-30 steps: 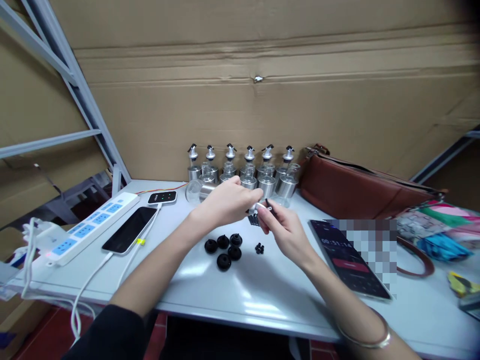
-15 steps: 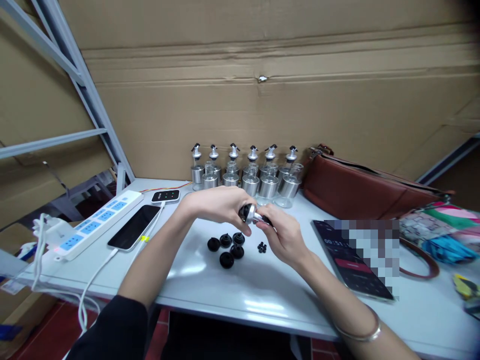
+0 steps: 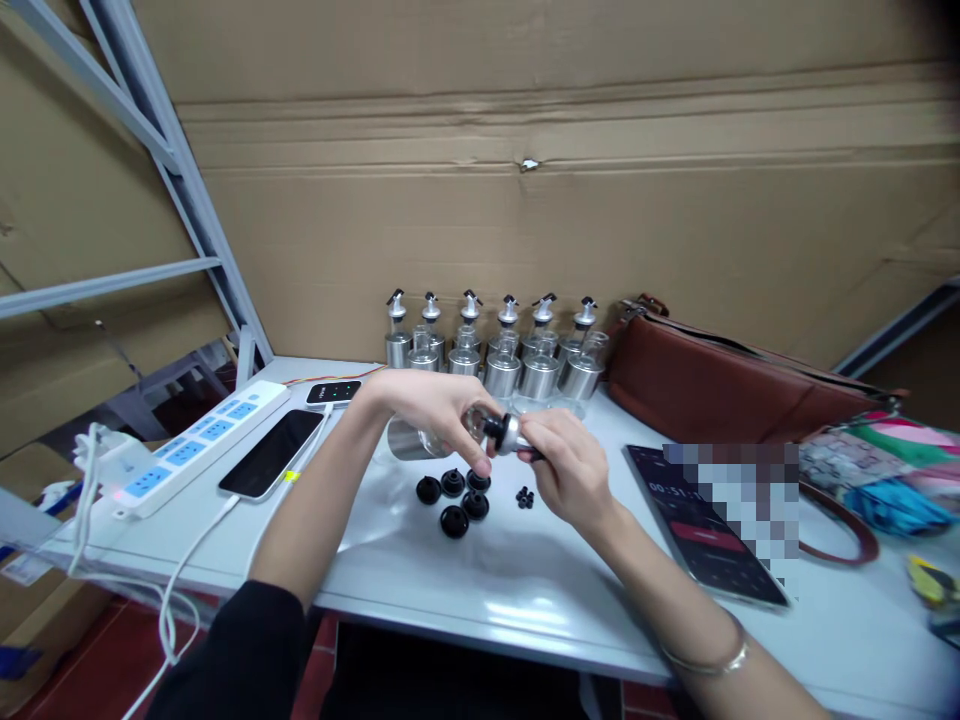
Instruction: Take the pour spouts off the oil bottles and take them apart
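So the left hand (image 3: 431,405) has a glass-and-metal bottle (image 3: 406,440) tipped onto its side, just above the table (image 3: 540,590), neck pointing toward the other hand. Its fingers are wrapped around the neck end, with the thumb on the near side. The right hand (image 3: 574,470) has its fingers clamped on a silver pour spout (image 3: 511,436), thumb and fingers pinched together on the narrow end. The spout's black base is right up at the bottle's mouth, but I can't tell how far in it sits, since the left fingers cover part of it.

Right below the hands there's a little cluster of five black caps (image 3: 475,504), and just beside them a small pile of tiny black bits (image 3: 525,497). Behind the hands, five open bottles (image 3: 540,378) stand upright, and behind those is a row of six bottles with spouts on (image 3: 397,348), up near the cardboard (image 3: 480,220).

Over on one side: a white power strip (image 3: 202,445), a black-screened phone (image 3: 270,455) and a small device (image 3: 334,393) on cables. On the other: a brown bag (image 3: 697,375) and a phone with a timer running (image 3: 701,530).
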Demonstrator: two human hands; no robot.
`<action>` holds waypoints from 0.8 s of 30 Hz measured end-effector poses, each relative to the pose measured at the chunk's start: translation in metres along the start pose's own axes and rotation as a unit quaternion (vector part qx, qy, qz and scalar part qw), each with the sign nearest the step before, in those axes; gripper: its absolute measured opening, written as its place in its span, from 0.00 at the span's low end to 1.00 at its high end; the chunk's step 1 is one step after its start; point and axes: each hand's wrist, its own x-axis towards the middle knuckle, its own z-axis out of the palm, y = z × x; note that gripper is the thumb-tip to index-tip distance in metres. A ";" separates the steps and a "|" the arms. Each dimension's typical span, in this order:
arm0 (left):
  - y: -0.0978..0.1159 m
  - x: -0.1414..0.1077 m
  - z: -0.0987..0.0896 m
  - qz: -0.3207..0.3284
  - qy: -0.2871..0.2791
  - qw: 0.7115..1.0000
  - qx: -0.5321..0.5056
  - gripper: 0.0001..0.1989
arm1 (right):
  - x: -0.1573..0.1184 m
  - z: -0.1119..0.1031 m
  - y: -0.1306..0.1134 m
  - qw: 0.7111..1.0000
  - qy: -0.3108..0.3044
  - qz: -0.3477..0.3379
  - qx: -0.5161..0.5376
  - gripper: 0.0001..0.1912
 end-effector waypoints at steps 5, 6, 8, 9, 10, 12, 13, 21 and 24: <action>-0.032 -0.029 -0.028 -0.005 0.274 0.962 -0.013 0.12 | -0.004 -0.002 0.006 0.977 0.136 0.157 -0.036 0.10; -0.041 -0.033 -0.033 -0.007 0.351 0.936 -0.014 0.13 | -0.004 -0.002 0.008 0.976 0.137 0.169 -0.030 0.10; -0.062 -0.037 -0.041 -0.016 0.488 0.872 -0.022 0.14 | -0.003 -0.001 0.009 0.982 0.107 0.158 -0.006 0.09; -0.073 -0.036 -0.043 -0.021 0.544 0.838 -0.027 0.15 | -0.003 0.000 0.010 0.986 0.088 0.143 0.007 0.08; -0.085 -0.034 -0.045 -0.027 0.586 0.809 -0.035 0.15 | -0.003 0.000 0.010 0.989 0.070 0.128 0.018 0.08; -0.109 -0.028 -0.047 -0.028 0.639 0.767 -0.051 0.17 | -0.004 0.001 0.010 0.992 0.042 0.110 0.035 0.07; -0.120 -0.024 -0.048 -0.020 0.651 0.757 -0.062 0.16 | -0.004 0.001 0.009 0.993 0.035 0.105 0.040 0.07; -0.154 -0.004 -0.043 -0.021 0.646 0.762 -0.042 0.15 | -0.004 0.000 0.009 0.992 0.014 0.111 0.051 0.06; -0.157 0.003 -0.039 -0.005 0.670 0.742 0.008 0.14 | -0.004 0.001 0.009 0.993 0.011 0.111 0.048 0.06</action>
